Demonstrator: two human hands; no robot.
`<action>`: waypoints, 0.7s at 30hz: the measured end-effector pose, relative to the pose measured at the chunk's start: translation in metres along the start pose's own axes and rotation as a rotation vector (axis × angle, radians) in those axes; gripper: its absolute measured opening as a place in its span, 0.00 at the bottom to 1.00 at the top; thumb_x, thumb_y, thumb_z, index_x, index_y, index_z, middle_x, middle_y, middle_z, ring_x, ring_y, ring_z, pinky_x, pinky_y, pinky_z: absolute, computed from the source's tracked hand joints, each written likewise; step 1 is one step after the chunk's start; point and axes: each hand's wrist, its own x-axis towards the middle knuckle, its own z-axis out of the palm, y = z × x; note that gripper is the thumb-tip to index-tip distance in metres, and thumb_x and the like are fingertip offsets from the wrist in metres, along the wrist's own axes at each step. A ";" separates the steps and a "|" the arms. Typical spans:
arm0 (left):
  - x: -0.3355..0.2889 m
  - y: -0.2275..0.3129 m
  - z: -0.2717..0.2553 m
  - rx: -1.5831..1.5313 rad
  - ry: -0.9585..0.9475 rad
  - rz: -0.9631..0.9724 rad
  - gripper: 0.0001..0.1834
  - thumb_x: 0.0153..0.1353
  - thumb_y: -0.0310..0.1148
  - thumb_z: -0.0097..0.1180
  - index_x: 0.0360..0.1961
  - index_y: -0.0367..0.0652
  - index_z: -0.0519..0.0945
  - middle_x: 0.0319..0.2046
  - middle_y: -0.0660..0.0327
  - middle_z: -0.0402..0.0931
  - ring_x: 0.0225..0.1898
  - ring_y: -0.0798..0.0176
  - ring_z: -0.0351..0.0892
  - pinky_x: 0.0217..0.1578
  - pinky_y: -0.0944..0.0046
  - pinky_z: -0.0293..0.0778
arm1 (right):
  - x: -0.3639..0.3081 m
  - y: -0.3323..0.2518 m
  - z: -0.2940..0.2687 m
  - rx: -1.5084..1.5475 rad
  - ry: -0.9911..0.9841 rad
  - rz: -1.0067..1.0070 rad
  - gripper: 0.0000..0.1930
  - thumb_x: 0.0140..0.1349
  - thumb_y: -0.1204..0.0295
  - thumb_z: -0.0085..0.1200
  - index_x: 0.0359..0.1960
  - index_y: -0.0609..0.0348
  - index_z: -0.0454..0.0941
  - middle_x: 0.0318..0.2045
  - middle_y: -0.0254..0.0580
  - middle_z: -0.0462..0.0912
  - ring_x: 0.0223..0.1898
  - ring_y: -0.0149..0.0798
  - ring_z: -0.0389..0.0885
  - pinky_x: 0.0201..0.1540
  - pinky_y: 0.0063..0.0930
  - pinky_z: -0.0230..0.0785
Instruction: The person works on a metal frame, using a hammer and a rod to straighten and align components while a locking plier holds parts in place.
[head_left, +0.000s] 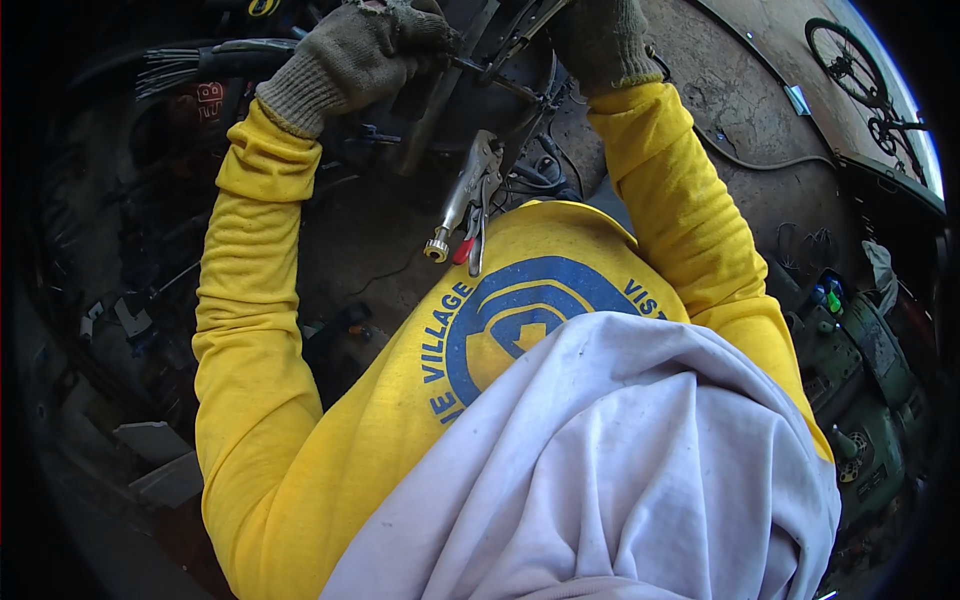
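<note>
At the upper left, my left hand [365, 60] wears a grey knit glove with a torn edge. Its fingers are closed near the end of a thin metal rod [468, 64]; what they grip is hidden. My right hand [605, 45], gloved too, is cut off by the top edge and looks closed. A narrow bright metal piece [535, 30] runs beside it, but its grip is unclear. Between my arms, below the dark metal frame [440, 95], locking pliers [468, 200] with a red release lever hang with their jaws upward.
A black sleeve with a bundle of thin wires [170, 72] lies left of my left hand. Cables [545, 170] tangle below the frame. A hose [760, 160] crosses the floor at right, with a bicycle [850, 65] beyond. Green metal casings [860, 400] stand at lower right.
</note>
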 end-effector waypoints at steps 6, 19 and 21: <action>0.004 0.003 -0.002 0.052 0.014 -0.025 0.13 0.58 0.28 0.69 0.45 0.49 0.86 0.45 0.63 0.81 0.49 0.55 0.81 0.51 0.58 0.81 | 0.014 0.001 -0.018 -0.046 -0.096 -0.020 0.15 0.68 0.63 0.59 0.52 0.52 0.75 0.40 0.37 0.78 0.37 0.39 0.81 0.42 0.44 0.81; 0.003 0.005 -0.002 0.038 0.018 -0.044 0.13 0.57 0.27 0.67 0.44 0.48 0.87 0.45 0.62 0.81 0.49 0.54 0.82 0.50 0.56 0.81 | 0.020 0.001 -0.009 0.060 -0.093 -0.053 0.08 0.67 0.61 0.58 0.37 0.50 0.76 0.27 0.33 0.74 0.31 0.39 0.79 0.40 0.43 0.81; 0.003 0.005 -0.003 0.051 0.024 -0.034 0.12 0.58 0.27 0.67 0.44 0.48 0.87 0.44 0.62 0.82 0.49 0.54 0.82 0.50 0.56 0.81 | 0.019 0.001 -0.009 0.054 -0.088 -0.038 0.09 0.68 0.61 0.57 0.37 0.50 0.76 0.27 0.33 0.74 0.31 0.39 0.79 0.40 0.43 0.81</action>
